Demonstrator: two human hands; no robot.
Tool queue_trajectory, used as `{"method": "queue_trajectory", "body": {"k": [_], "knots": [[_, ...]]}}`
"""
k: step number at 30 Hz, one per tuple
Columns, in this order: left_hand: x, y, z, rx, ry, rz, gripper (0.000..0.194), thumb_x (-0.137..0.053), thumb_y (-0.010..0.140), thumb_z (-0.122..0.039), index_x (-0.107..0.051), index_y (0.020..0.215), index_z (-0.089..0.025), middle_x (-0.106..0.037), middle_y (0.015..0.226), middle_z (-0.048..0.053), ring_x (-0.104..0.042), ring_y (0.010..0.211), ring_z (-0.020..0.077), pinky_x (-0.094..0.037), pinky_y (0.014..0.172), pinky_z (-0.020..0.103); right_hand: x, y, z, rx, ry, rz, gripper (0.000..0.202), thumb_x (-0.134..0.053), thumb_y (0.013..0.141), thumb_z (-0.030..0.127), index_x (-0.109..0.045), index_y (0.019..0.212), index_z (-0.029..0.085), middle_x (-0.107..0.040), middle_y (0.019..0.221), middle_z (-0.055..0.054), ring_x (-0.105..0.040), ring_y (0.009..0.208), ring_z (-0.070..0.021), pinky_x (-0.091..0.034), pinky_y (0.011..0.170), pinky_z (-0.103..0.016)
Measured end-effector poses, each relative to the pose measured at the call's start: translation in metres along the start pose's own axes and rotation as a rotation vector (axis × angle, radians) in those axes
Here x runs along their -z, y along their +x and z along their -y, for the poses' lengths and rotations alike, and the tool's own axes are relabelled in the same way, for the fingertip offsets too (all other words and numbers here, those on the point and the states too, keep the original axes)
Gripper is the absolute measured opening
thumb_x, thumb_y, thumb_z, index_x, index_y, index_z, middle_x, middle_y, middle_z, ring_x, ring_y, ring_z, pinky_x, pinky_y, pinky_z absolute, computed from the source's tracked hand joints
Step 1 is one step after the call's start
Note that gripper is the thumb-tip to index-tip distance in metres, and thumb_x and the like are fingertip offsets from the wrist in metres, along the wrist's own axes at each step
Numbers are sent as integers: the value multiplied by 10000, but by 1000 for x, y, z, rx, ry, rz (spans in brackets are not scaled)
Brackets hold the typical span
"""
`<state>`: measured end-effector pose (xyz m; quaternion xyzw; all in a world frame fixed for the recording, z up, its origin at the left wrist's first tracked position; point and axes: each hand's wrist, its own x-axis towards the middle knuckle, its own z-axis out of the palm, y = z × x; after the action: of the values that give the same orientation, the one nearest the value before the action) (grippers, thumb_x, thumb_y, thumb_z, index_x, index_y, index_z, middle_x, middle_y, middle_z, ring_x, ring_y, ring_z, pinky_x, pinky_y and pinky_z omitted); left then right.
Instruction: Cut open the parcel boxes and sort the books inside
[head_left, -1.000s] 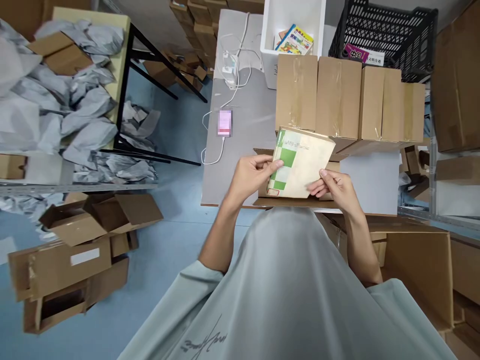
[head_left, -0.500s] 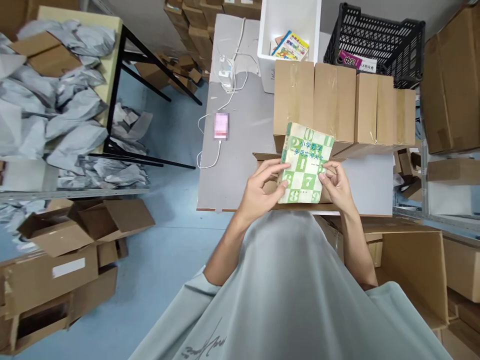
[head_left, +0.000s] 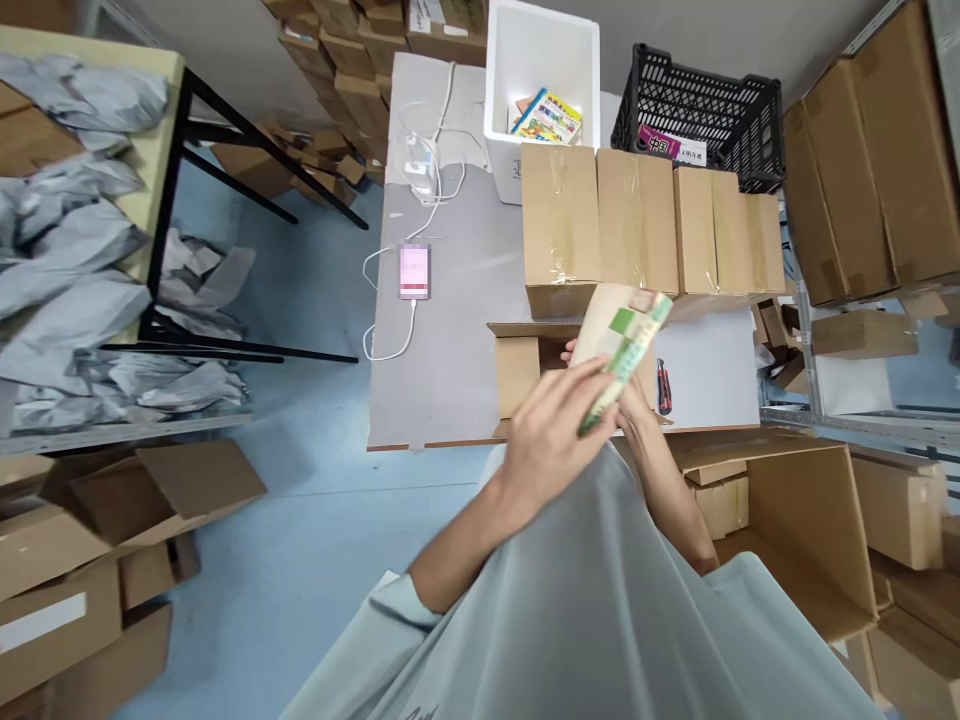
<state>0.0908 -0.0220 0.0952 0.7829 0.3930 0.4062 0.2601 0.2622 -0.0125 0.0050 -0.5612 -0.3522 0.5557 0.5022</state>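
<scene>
A green and white book is tilted in the air above an open cardboard box, its spine turned up toward the camera. My left hand is closed on the book's near, left side, fingers along the spine. Behind the book, my right hand grips it from the far and right side, and much of that hand is hidden by it. To the right of the box lies a red and black utility knife on the grey table.
Taped cardboard boxes stand in a row behind the open box. Beyond them are a white bin and a black crate, both with books. A cabled phone lies left. A large open carton sits at lower right.
The book has turned from front cover up to spine up and tilted. My left hand has moved over the spine, my right hand behind the book. The view has shifted, and the knife now shows.
</scene>
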Motion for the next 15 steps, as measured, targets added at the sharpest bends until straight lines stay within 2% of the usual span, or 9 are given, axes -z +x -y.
{"method": "queue_trajectory", "body": {"k": [3,5,8,12,15], "knots": [[8,7,39,363,-238,-78,448,-763,1043,-305,-743,1487,-244,-840,1407,91,-825,1246,265,-679,1120,440,16,-3,10,85,5,-125,560,-850,903,719,-734,1260,304,-860,1269,-73,-803,1243,-294,-662,1120,-475],[5,11,66,574,-454,-60,596,-830,979,-407,-710,1529,-210,-836,1410,124,-831,1225,277,-696,1075,439,25,-6,20,147,-70,-208,508,-880,920,662,-764,1244,287,-853,1299,-92,-799,1232,-285,-642,1143,-464],[-7,17,93,733,-702,10,777,-964,815,-461,-720,1483,-151,-816,1431,185,-820,1219,298,-679,1087,446,33,-13,35,171,-139,-267,491,-873,952,630,-803,1286,277,-832,1386,-111,-794,1250,-279,-623,1170,-458],[-15,23,101,884,-852,99,767,-1049,701,-435,-780,1357,-141,-829,1374,187,-799,1248,305,-631,1147,435,44,-24,47,46,13,-226,787,-974,883,566,-685,1574,325,-852,1389,-97,-809,1282,-284,-621,1193,-467],[-14,29,98,946,-886,71,723,-1066,692,-447,-805,1301,-158,-838,1330,163,-784,1284,310,-617,1158,409,54,-27,40,-83,129,-146,749,-1070,763,543,-800,1412,286,-866,1363,-130,-811,1314,-345,-606,1229,-521]]}}
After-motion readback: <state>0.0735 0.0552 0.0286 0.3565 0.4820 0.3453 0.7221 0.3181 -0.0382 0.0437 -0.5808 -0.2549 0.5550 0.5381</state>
